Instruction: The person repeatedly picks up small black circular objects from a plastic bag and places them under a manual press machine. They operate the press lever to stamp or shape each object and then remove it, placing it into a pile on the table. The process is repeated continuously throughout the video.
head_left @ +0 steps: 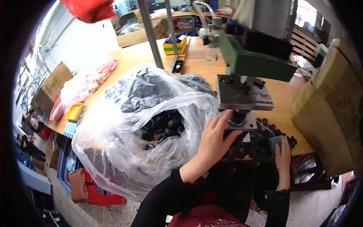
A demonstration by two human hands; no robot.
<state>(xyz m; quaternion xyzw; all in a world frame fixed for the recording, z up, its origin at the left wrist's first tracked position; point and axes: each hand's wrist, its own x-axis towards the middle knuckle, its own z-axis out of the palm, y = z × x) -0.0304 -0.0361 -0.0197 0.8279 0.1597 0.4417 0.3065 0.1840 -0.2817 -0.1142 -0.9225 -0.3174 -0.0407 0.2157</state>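
Now, left hand: thumb spread away from the fingers, which point to about 1 o'clock; nothing visible is pinched between them.
Dark round piece: under the press's upper plate, on the lower plate, between 1 and 2 o'clock from the left palm.
Key relation: I judge it to be fingertips to that gap; they overlap the upper plate's near edge in view, and contact cannot be told.
Long axis: the piece looks round and is partly hidden, so none can be read.
Nearer hand: the left, just beside the piece; the right hand is farther off, with the piece towards its 10 o'clock.
Grey block: at the right hand's 11 o'clock, fingers laid on it; whether they grip it, I cannot tell.
Loose black parts: heaped at the left hand's 3 o'clock.
Clear plastic bag: at its 9 o'clock, holding more black parts.
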